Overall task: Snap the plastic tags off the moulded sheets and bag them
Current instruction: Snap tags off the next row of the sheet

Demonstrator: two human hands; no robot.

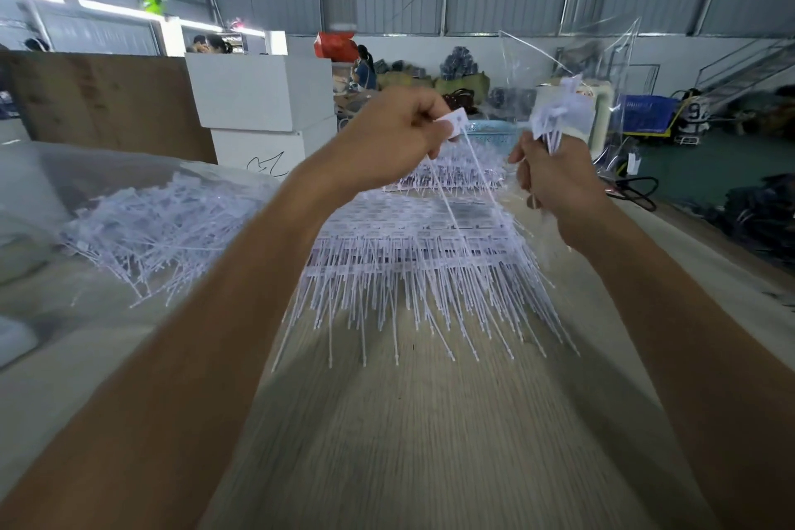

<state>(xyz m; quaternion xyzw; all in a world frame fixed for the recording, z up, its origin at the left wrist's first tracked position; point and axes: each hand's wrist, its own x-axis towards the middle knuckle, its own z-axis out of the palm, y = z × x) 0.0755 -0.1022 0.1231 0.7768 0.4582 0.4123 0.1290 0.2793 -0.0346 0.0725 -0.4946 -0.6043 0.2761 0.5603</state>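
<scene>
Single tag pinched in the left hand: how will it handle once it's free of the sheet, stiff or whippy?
Likely whippy: the tag pinched by the left hand trails a long, hair-thin tail. Probably very light; the right hand grips a whole bundle easily. Tails likely tangle, judging by the snarled loose pile on the table.

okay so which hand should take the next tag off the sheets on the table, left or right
Left, probably. The left hand pinches only a single tag above the moulded sheets, so it frees up quickly. The right hand is full, gripping a bundle of tags beside the clear bag.
</scene>
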